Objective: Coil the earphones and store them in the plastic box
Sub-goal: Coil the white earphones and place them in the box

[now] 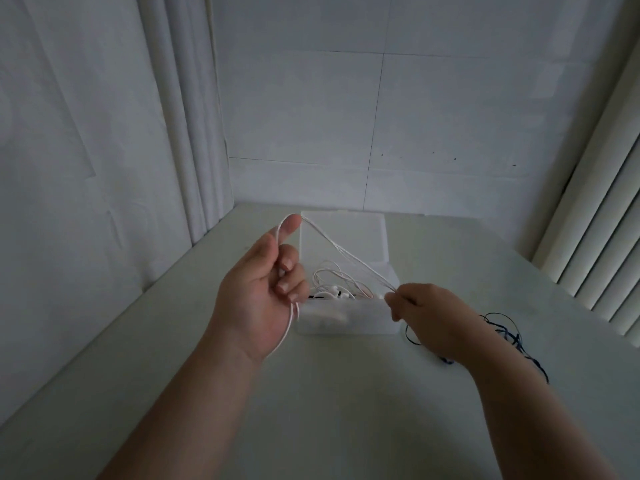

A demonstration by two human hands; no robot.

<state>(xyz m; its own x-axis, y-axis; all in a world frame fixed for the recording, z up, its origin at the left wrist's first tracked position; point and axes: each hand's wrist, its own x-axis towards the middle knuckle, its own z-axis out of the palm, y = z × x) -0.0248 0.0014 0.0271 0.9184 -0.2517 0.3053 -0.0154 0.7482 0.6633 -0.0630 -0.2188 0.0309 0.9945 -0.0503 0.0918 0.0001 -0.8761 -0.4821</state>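
Pale table point(329, 410) against panelled white wall point(450, 116), slatted blinds point(606, 254) at right.

Plain white indoor corner, set up as a small work spot; whether home or office cannot be told.
A pale tabletop point(346, 393) sits against a white panelled wall point(450, 116) with thin seams. White fabric point(86, 133) hangs in folds on the left and pale vertical blinds point(595, 237) line the right. A small plastic box point(346, 323) and a tangle of dark cord point(517, 339) lie on it.
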